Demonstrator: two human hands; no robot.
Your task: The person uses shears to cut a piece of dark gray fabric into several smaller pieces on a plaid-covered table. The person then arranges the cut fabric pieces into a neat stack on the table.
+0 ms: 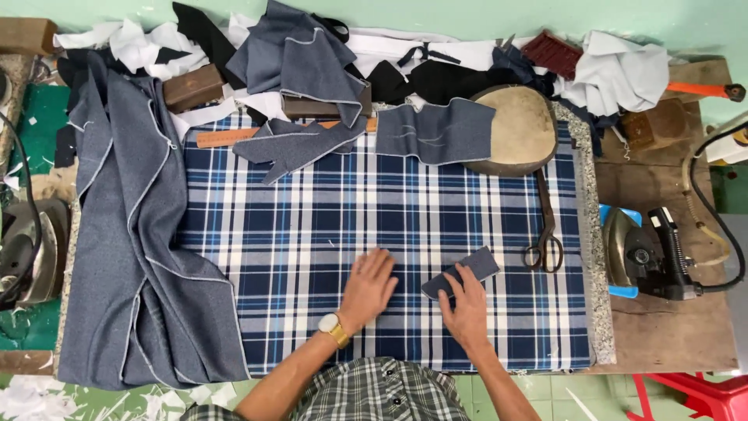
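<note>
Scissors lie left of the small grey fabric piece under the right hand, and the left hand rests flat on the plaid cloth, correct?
Not quite. The head view shows the scissors to the right of the small grey fabric piece under the right hand. The left hand does rest flat on the plaid cloth.

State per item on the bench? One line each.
left hand: flat, open, on the plaid cloth
right hand: pressing down the small grey fabric piece
scissors: closed, lying flat
iron: resting on the side table, unheld
large grey fabric: draped over the left edge
</note>
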